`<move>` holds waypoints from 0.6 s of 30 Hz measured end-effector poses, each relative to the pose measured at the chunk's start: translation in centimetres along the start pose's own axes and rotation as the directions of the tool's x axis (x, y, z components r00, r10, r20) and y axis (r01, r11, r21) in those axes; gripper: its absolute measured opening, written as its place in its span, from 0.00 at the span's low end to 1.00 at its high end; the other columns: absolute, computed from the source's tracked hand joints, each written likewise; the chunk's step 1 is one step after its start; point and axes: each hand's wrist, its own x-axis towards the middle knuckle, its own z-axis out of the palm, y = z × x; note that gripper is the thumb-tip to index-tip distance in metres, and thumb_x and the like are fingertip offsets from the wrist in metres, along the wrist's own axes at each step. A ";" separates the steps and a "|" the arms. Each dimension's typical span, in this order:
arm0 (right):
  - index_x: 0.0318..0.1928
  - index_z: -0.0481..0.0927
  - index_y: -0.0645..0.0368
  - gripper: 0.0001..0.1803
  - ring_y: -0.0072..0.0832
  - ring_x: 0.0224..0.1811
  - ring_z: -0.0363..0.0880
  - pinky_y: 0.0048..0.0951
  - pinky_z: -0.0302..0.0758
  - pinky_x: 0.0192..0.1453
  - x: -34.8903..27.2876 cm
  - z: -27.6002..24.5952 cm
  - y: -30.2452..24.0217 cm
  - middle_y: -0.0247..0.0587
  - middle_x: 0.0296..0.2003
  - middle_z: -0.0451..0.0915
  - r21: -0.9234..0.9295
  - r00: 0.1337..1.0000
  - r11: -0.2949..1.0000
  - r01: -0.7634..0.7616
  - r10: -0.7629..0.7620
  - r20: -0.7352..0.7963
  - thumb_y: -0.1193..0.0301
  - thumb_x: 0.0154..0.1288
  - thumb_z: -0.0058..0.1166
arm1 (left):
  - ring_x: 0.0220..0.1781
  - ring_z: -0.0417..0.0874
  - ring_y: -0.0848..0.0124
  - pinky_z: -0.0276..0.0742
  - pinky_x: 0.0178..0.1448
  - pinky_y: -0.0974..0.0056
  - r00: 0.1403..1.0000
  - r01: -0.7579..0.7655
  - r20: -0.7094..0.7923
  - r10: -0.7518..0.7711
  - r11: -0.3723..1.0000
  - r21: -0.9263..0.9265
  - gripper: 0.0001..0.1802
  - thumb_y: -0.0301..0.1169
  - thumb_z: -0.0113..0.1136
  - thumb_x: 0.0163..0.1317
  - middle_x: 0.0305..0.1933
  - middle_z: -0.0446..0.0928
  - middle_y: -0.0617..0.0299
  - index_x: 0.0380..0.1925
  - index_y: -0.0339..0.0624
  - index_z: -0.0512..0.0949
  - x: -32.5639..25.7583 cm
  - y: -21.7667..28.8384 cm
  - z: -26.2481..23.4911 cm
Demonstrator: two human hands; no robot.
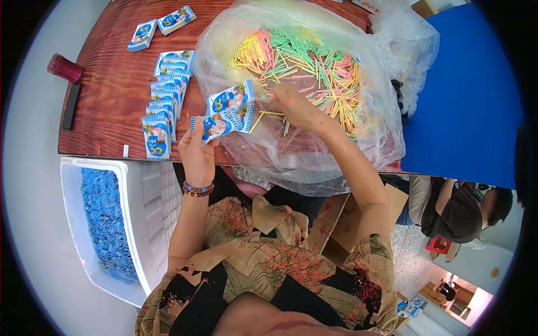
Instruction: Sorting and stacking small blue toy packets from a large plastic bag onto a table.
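Note:
My left hand (196,152), with a beaded bracelet at its wrist, is closed on blue-and-white printed packets (219,124) held above the table's near edge. At least two packets overlap there. Close to their right end is my right hand (297,109), its fingers bent together and slightly blurred. Whatever those fingers pinch is too unclear to name. Under and beyond that hand, thin pink, yellow and green sticks (336,73) lie loose in a large clear plastic bag (252,151) spread open on the table. Left of the held packets, several similar packets (158,137) lie overlapped in a row.
Two more packets (142,35) lie farther back on the reddish wooden table (112,106). A dark red cup (65,68) and a black bar-shaped object (71,106) are at its left edge. Below stands a white foam box (124,207) of blue pieces. Another person (459,215) sits at right.

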 end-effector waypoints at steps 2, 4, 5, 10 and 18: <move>0.41 0.70 0.70 0.11 0.54 0.45 0.74 0.46 0.70 0.47 0.5 -1.1 0.3 0.59 0.38 0.75 0.367 0.963 0.923 -0.116 0.195 -0.188 0.74 0.63 0.47 | 0.34 0.80 0.79 0.73 0.32 0.71 1.000 -0.002 -0.008 0.002 1.000 0.004 0.09 0.34 0.56 0.68 0.36 0.82 0.65 0.35 0.42 0.81 0.1 0.1 -0.2; 0.44 0.72 0.69 0.12 0.54 0.49 0.73 0.47 0.71 0.50 1.5 -3.6 2.6 0.60 0.43 0.75 0.151 0.954 0.957 -0.246 0.267 -0.136 0.73 0.64 0.47 | 0.34 0.80 0.79 0.73 0.32 0.71 1.000 0.003 -0.012 -0.003 1.000 0.010 0.09 0.34 0.56 0.68 0.37 0.82 0.65 0.35 0.42 0.81 0.2 0.0 0.1; 0.46 0.73 0.69 0.13 0.53 0.53 0.72 0.48 0.71 0.53 2.3 -4.7 4.3 0.61 0.49 0.75 -0.073 0.934 0.934 -0.351 0.343 -0.102 0.73 0.65 0.46 | 0.34 0.81 0.79 0.73 0.32 0.71 1.000 0.014 -0.023 -0.014 1.000 0.002 0.09 0.34 0.56 0.68 0.36 0.82 0.65 0.35 0.42 0.81 0.3 0.0 0.3; 0.47 0.74 0.66 0.19 0.50 0.52 0.74 0.47 0.73 0.52 3.8 -4.0 9.4 0.57 0.48 0.76 -0.218 0.894 0.874 -0.434 0.388 -0.226 0.64 0.64 0.53 | 0.34 0.81 0.78 0.74 0.32 0.71 0.998 0.014 -0.063 -0.012 1.000 0.016 0.09 0.34 0.56 0.68 0.36 0.83 0.64 0.34 0.42 0.81 0.5 0.3 0.6; 0.48 0.76 0.62 0.26 0.49 0.48 0.77 0.48 0.70 0.55 4.3 -3.5 9.0 0.54 0.45 0.78 -0.274 0.860 0.836 -0.476 0.376 -0.346 0.54 0.59 0.58 | 0.35 0.81 0.79 0.74 0.34 0.71 0.998 0.019 -0.057 -0.019 1.000 -0.001 0.09 0.34 0.56 0.68 0.37 0.83 0.65 0.35 0.43 0.81 0.7 0.1 0.3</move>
